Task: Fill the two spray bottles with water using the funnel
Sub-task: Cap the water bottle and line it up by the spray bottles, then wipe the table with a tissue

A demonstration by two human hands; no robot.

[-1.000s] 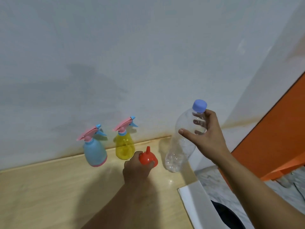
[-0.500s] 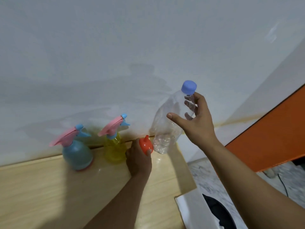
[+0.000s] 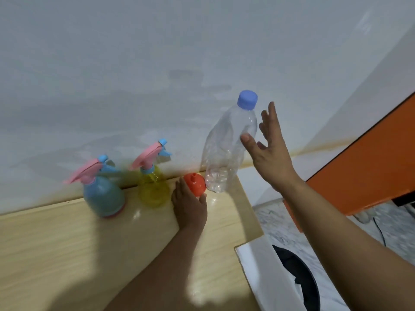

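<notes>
The left hand (image 3: 189, 207) grips the orange funnel (image 3: 195, 184), fingers and thumb curled round its wide end, spout pointing up and away. The right hand (image 3: 270, 151) is spread, fingers straight and fanned beside the clear bottle (image 3: 226, 151); only the thumb tip lies against the bottle's side, and I cannot tell whether the other fingers touch it. The bottle tilts, blue cap (image 3: 247, 99) up and to the right, its base at the back right corner of the wooden table (image 3: 67, 254), just beside the funnel. Whether the base rests on the wood is unclear.

In this single head view, the two spray bottles stand at the back of the table against the white wall (image 3: 157, 63). The yellow sprayer (image 3: 153, 189) is just left of the funnel hand; the blue sprayer (image 3: 104, 196) stands further left, near it but apart. Both wear pink-and-blue trigger heads. Past the table's right edge lie a white panel (image 3: 258, 265), something black, and an orange surface (image 3: 370, 171).
</notes>
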